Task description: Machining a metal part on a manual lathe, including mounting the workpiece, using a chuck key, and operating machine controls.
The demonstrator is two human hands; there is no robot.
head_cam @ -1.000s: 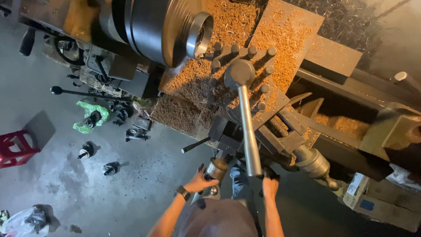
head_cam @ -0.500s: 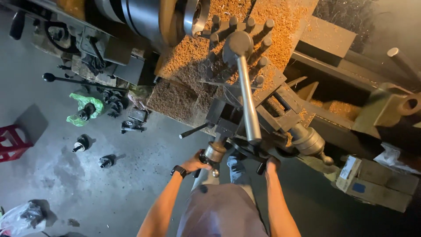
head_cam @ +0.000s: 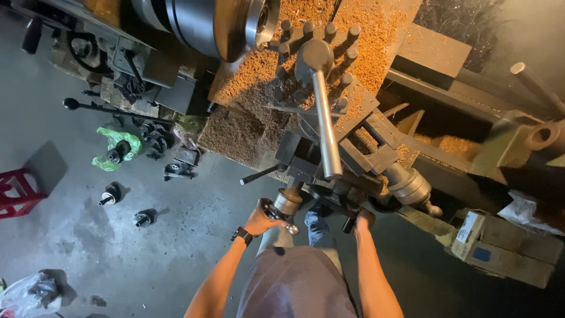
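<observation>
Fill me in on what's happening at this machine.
A person stands at a metal lathe whose carriage is thick with orange-brown chips. The left hand grips a small crank handwheel; the right hand rests on a larger dark handwheel. A long steel lever sticks out from the tool post towards them. Loose tool parts lie on the floor.

Hands (head_cam: 263, 218) on handwheels (head_cam: 286, 205) below tool post (head_cam: 315, 65), chuck (head_cam: 235, 20) upper left, stool (head_cam: 15, 191) far left
</observation>
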